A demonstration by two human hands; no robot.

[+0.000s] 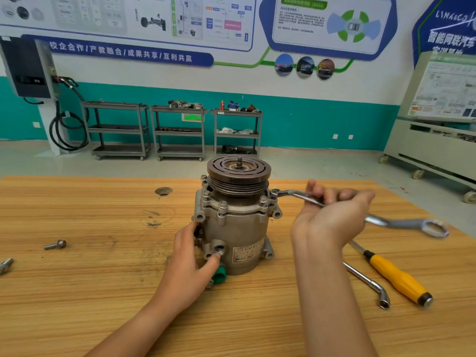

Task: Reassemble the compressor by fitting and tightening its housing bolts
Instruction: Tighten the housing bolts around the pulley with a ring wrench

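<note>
The grey metal compressor (235, 228) stands upright mid-table, its dark grooved pulley (239, 173) on top. Several housing bolts (223, 203) stick up around its upper flange. My left hand (192, 249) grips the lower left side of the housing, thumb by a round port. My right hand (332, 215) holds a double-ended ring spanner (296, 194); its near ring sits over a bolt at the flange's right side, and its far ring (435, 228) juts out to the right.
A yellow-handled screwdriver (396, 276) and a bent socket wrench (368, 282) lie at the right of the wooden table (103, 292). A loose bolt (55, 244) and another metal part (5, 265) lie at the left. A round hole (163, 191) marks the tabletop. Shelving carts stand beyond.
</note>
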